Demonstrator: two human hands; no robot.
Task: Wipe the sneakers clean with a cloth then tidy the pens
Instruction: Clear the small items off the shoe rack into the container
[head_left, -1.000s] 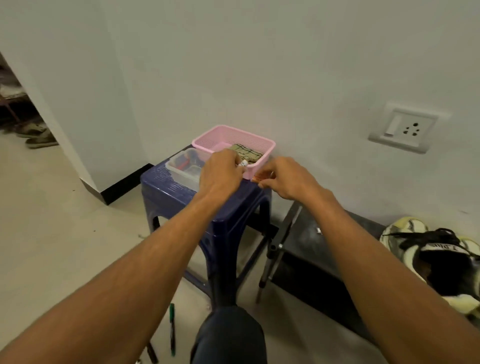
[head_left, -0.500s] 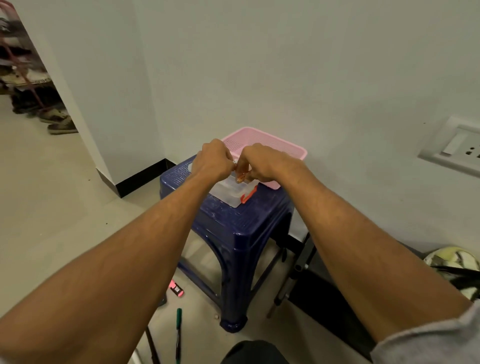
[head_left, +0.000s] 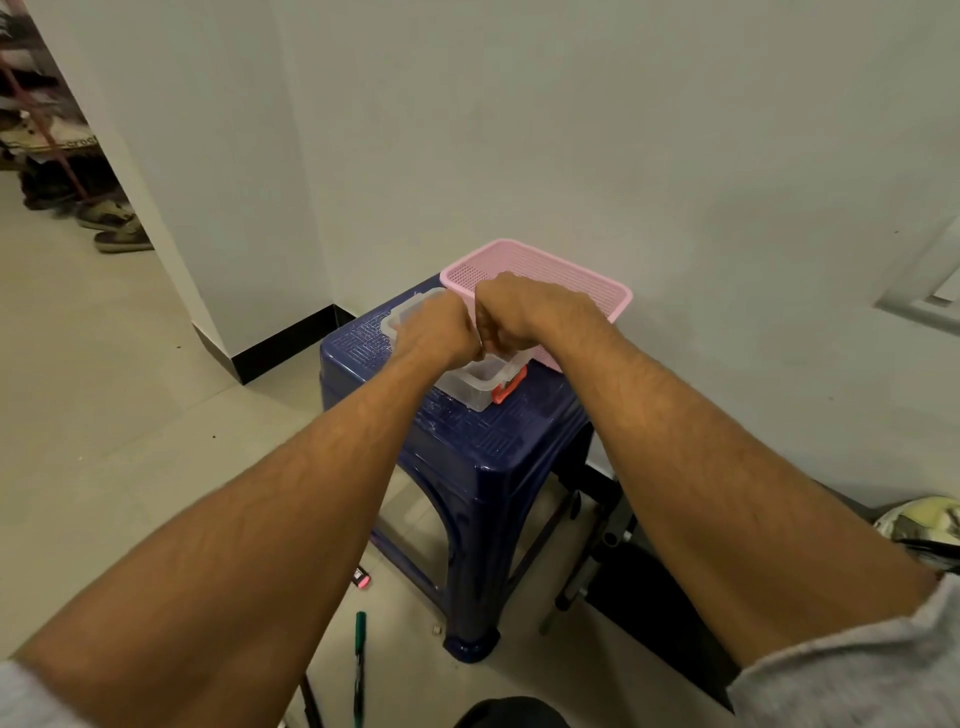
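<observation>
A clear plastic box with an orange latch sits on a blue stool, beside a pink basket. My left hand and my right hand are fisted knuckle to knuckle just above the box. They pinch a small pen-like thing between them, almost wholly hidden by the fingers. A green pen and a short pink marker lie on the floor by the stool's front leg. A pale sneaker with black laces shows at the right edge.
The stool stands against a white wall with a socket plate. A black folded stand leans at the stool's right. Other shoes lie far left beyond the wall corner. A dark pen tip shows at the bottom.
Both hands moved from the pink basket's front edge to above the clear box and came together. My view shifted, so the stool sits further right.
</observation>
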